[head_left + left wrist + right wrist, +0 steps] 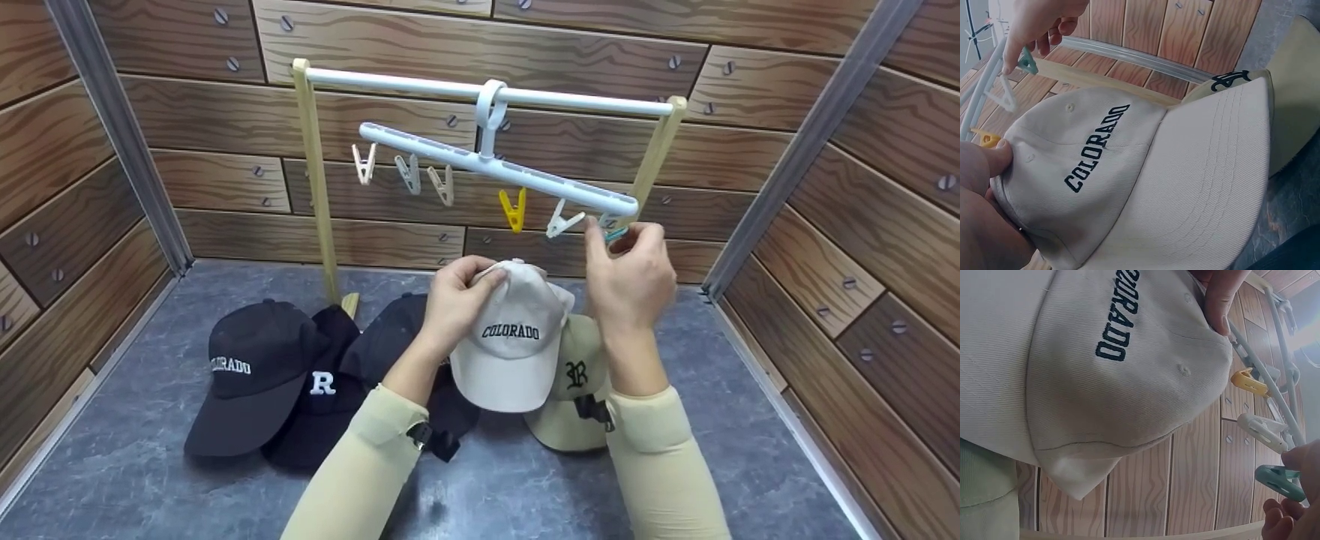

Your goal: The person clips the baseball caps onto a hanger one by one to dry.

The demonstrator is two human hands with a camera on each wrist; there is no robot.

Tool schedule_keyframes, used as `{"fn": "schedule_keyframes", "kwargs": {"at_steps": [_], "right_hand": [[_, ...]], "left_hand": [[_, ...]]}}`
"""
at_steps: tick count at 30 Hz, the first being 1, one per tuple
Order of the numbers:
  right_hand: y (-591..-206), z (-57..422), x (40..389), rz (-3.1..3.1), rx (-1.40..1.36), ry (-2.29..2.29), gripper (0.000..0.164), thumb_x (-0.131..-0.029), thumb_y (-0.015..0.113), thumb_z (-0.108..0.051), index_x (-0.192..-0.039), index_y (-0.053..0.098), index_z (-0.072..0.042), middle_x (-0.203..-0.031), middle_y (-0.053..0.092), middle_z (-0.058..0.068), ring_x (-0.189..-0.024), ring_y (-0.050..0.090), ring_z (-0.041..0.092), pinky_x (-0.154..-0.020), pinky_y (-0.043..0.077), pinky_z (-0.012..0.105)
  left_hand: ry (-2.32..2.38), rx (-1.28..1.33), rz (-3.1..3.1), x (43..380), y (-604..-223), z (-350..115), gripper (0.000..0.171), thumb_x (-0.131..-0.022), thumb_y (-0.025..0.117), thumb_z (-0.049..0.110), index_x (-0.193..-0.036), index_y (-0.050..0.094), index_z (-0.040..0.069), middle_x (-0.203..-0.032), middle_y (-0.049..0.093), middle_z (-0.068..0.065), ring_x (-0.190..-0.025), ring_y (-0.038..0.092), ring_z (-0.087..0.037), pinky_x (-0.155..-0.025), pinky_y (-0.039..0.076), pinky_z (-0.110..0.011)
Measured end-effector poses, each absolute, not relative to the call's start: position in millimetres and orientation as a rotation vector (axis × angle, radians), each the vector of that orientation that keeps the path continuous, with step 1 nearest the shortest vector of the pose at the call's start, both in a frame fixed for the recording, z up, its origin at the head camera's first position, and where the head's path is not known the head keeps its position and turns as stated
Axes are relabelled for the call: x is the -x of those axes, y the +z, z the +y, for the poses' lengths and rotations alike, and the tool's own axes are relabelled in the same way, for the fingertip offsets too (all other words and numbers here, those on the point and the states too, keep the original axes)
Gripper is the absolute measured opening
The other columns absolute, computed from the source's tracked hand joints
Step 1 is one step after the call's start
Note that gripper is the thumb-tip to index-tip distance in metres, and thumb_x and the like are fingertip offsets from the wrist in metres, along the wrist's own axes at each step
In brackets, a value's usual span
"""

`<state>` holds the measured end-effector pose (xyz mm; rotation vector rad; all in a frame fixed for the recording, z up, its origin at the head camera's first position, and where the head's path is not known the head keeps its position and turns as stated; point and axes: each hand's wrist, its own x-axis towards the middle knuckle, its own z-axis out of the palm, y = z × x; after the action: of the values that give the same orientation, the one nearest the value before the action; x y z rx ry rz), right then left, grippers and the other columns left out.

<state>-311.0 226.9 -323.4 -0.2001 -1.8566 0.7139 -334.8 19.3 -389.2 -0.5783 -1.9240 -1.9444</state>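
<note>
My left hand [459, 300] grips a light beige baseball cap [517, 300] by its crown, thumb on the front. The cap hangs brim down, black COLORADO lettering facing me. My right hand [631, 281] is raised at the right end of a white clip hanger [551, 182], pinching a green clothespin [1279, 481] between thumb and fingers. Beside it hang a white clothespin [564, 219] and a yellow clothespin [513, 210]. The hanger tilts down to the right and hooks over a white rail [405, 82]. In the right wrist view the green clothespin is close beside the cap's crown.
On the grey table [750, 465] lie a black COLORADO cap [259, 375], a black cap with a white R [319, 405], another dark cap [386, 330] and an olive cap [581, 360]. Wooden posts [319, 187] hold the rail. Several pale clothespins [407, 174] hang on the left.
</note>
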Motion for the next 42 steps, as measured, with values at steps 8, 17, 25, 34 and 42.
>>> {"fn": "schedule_keyframes", "kwargs": {"at_steps": [8, 17, 25, 34, 42], "right_hand": [[-319.5, 229.0, 311.4, -1.852, 0.205, 0.713, 0.061, -0.084, 0.074, -0.066, -0.099, 0.064, -0.007, -0.081, 0.067, 0.007, -0.068, 0.064, 0.032, -0.064, 0.046, 0.049], [-318.3, 231.6, 312.7, -1.839, 0.221, 0.713, 0.06, -0.085, 0.073, -0.065, -0.099, 0.064, -0.007, -0.083, 0.066, 0.005, -0.069, 0.062, 0.028, -0.065, 0.045, 0.048], [-317.1, 231.7, 314.8, -1.826, 0.2, 0.701, 0.054, -0.088, 0.074, -0.058, -0.098, 0.064, -0.006, -0.082, 0.066, 0.005, -0.067, 0.061, 0.027, -0.064, 0.046, 0.046], [-318.0, 232.4, 319.9, -1.853, 0.208, 0.677, 0.053, -0.087, 0.074, -0.056, -0.1, 0.064, -0.006, -0.083, 0.067, 0.007, -0.068, 0.063, 0.03, -0.063, 0.047, 0.048], [-318.3, 231.5, 321.0, -1.872, 0.215, 0.659, 0.05, -0.088, 0.074, -0.053, -0.101, 0.066, -0.006, -0.084, 0.069, 0.008, -0.07, 0.065, 0.032, -0.065, 0.048, 0.049]], "left_hand": [[-1.937, 0.567, -1.933, 333.4, -389.7, 19.2, 0.011, -0.093, 0.077, 0.022, -0.095, 0.079, 0.011, -0.096, 0.075, -0.002, -0.088, 0.067, -0.014, -0.079, 0.053, -0.028], [-1.925, 0.579, -1.952, 332.6, -390.8, 19.0, 0.01, -0.093, 0.077, 0.021, -0.094, 0.078, 0.011, -0.092, 0.075, 0.001, -0.086, 0.066, -0.013, -0.077, 0.053, -0.027], [-1.926, 0.582, -1.945, 333.7, -392.6, 18.7, 0.011, -0.093, 0.078, 0.022, -0.092, 0.078, 0.011, -0.091, 0.074, 0.0, -0.085, 0.066, -0.013, -0.076, 0.052, -0.026], [-1.952, 0.596, -1.949, 331.4, -393.3, 17.5, 0.012, -0.093, 0.077, 0.022, -0.096, 0.078, 0.011, -0.094, 0.075, -0.001, -0.086, 0.068, -0.014, -0.076, 0.054, -0.027], [-1.968, 0.59, -1.943, 330.9, -393.6, 17.7, 0.016, -0.094, 0.076, 0.021, -0.098, 0.078, 0.006, -0.098, 0.075, -0.009, -0.087, 0.068, -0.02, -0.075, 0.052, -0.024]]}}
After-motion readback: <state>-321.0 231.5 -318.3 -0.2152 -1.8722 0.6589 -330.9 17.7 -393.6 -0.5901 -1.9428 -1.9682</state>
